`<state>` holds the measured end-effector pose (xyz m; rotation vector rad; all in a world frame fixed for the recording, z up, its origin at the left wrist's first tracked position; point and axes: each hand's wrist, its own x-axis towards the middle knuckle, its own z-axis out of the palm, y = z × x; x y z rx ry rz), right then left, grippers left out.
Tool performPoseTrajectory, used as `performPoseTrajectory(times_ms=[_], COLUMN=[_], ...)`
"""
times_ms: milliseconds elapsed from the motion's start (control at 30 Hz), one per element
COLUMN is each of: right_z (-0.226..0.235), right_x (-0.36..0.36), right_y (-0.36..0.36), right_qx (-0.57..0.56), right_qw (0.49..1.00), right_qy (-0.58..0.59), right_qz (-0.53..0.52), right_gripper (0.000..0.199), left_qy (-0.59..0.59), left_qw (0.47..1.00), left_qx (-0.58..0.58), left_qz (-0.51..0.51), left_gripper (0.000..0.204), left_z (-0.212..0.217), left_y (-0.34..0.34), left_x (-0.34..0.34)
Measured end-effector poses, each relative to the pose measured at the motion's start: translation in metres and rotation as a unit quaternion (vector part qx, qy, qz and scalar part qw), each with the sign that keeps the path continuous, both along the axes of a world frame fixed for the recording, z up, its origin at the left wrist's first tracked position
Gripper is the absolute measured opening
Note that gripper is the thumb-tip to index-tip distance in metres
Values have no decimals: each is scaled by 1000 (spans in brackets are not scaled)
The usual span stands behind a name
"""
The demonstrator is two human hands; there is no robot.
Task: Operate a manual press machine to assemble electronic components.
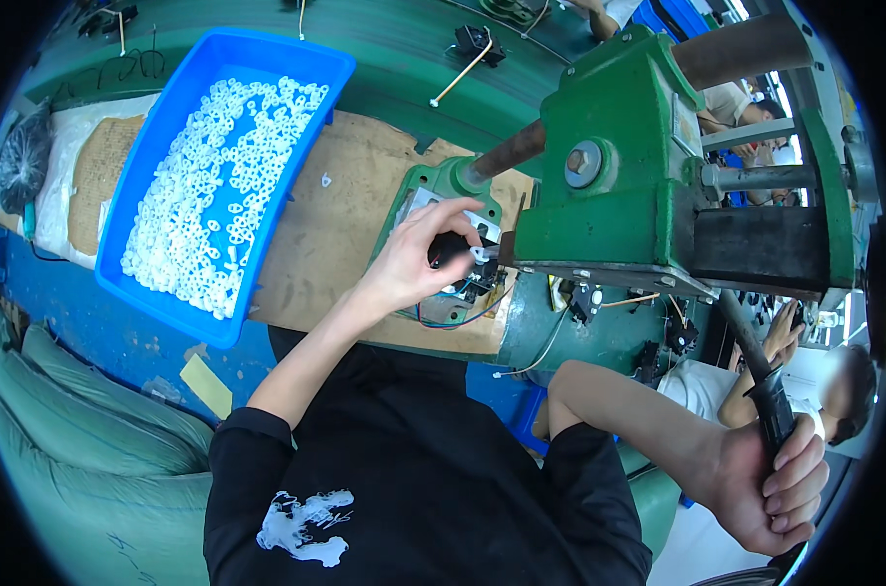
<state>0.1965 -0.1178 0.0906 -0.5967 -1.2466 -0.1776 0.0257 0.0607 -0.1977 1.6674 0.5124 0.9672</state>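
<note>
My left hand (404, 264) reaches under the ram of a green hand-lever press (609, 166). Its thumb and forefinger are pinched on a small white plastic piece (479, 254). Just below the fingertips sits a black part with thin wires (480, 283), on the press base (453, 181); the hand partly hides it. On the right, my right hand (784, 488) is wrapped around the black grip (773, 405) of the press's lever (743, 332). The lever slants down toward me from the press.
A blue bin (340, 70) of loose white plastic pieces (208, 186) stands left, beside a cardboard sheet (316, 234). Black parts with cables (677, 337) lie on the green conveyor (384, 68). Green sacks (101, 430) are at lower left. Co-workers (745, 391) sit at right.
</note>
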Motion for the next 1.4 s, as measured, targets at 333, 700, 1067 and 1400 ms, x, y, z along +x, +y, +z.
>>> performPoseTrajectory(times_ms=[333, 700, 1067, 1400], right_z=[9, 11, 10, -1], right_x=[9, 13, 9, -5], right_y=[-1, 2, 1, 3], right_qx=[-4, -9, -18, 13], right_qw=[1000, 999, 999, 1000], right_qy=[-4, -32, -6, 13], right_qz=[11, 25, 43, 6], right_gripper=[36, 35, 36, 34], left_qy=[16, 20, 22, 5], left_qw=[1000, 1000, 1000, 1000], left_qx=[-8, -6, -12, -12], left_qz=[-2, 4, 7, 4], left_gripper=[57, 54, 52, 51], left_z=[0, 1, 5, 3], left_y=[1, -1, -1, -1], left_x=[0, 0, 0, 0])
